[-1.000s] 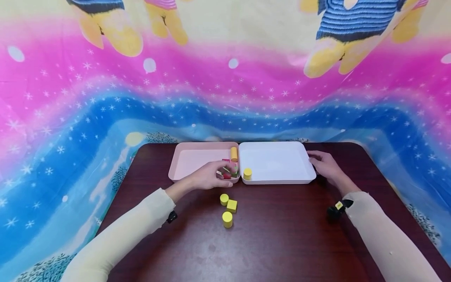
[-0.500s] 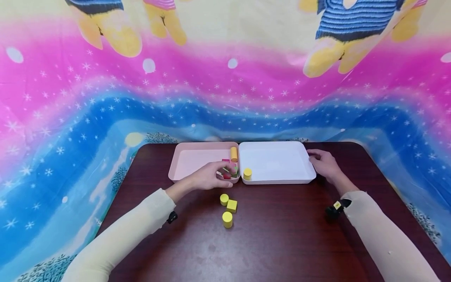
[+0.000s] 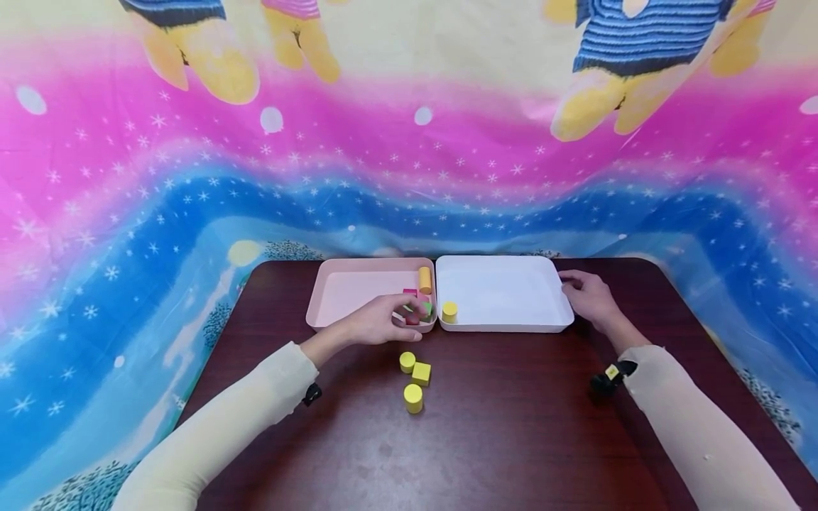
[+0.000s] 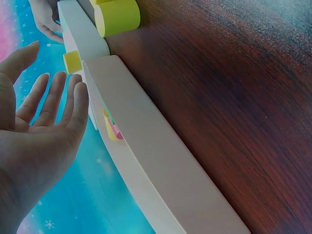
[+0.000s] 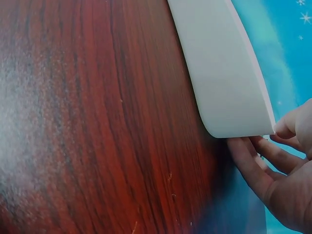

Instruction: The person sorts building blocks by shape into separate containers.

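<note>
My left hand (image 3: 377, 319) hovers over the right front part of the pink tray (image 3: 339, 294), its fingers loosely bent. In the left wrist view those fingers (image 4: 48, 109) hold nothing. Below the hand, partly hidden, lie red, magenta and green blocks (image 3: 426, 309) beside an orange cylinder (image 3: 424, 280). My right hand (image 3: 591, 301) holds the right end of the white tray (image 3: 498, 291). In the right wrist view, its thumb meets the rim and the fingers (image 5: 253, 170) reach the lower edge. A yellow cylinder block (image 3: 449, 312) stands in the white tray's front left corner.
On the dark wooden table (image 3: 511, 426), in front of the trays, are two yellow cylinders (image 3: 413, 399) and a yellow cube (image 3: 421, 374). A patterned cloth (image 3: 409, 177) hangs right behind the table's far edge.
The white tray, with the yellow cylinder in it, has shifted very slightly up or away, along with my right hand. My left hand has stayed nearly still.
</note>
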A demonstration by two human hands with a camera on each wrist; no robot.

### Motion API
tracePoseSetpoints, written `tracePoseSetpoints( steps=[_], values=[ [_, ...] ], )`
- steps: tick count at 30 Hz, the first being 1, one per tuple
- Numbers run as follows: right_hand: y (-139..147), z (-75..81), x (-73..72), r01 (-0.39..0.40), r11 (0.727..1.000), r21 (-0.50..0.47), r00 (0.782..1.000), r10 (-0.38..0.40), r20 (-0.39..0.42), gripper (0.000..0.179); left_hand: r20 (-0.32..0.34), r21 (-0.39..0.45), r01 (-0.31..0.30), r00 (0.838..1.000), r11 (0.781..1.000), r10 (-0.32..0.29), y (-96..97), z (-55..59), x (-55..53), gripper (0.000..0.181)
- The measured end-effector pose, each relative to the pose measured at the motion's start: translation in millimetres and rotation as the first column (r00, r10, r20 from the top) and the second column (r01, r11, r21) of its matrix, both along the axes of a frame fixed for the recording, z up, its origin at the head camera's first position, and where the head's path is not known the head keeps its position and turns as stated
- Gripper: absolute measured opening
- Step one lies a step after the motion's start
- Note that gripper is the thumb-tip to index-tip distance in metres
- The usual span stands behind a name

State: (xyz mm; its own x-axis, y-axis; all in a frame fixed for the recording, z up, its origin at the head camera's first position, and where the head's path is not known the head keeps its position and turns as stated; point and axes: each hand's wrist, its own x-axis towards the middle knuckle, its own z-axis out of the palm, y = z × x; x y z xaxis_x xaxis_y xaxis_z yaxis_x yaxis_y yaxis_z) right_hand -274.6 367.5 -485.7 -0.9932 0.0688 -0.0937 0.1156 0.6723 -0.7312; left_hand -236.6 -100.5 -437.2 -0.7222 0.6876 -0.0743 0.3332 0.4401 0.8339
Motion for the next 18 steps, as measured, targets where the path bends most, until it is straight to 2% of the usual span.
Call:
tracePoseSetpoints(
  steps=[18],
  values=[
    [-2.7, 0.6, -1.7, -0.015, 1.000, -0.016, 1.000, 0.016, 0.021, 0.054, 0.007, -0.051, -0.014, 1.000, 0.999, 0.015, -3.8, -3.9, 3.1, 0.048]
  ],
)
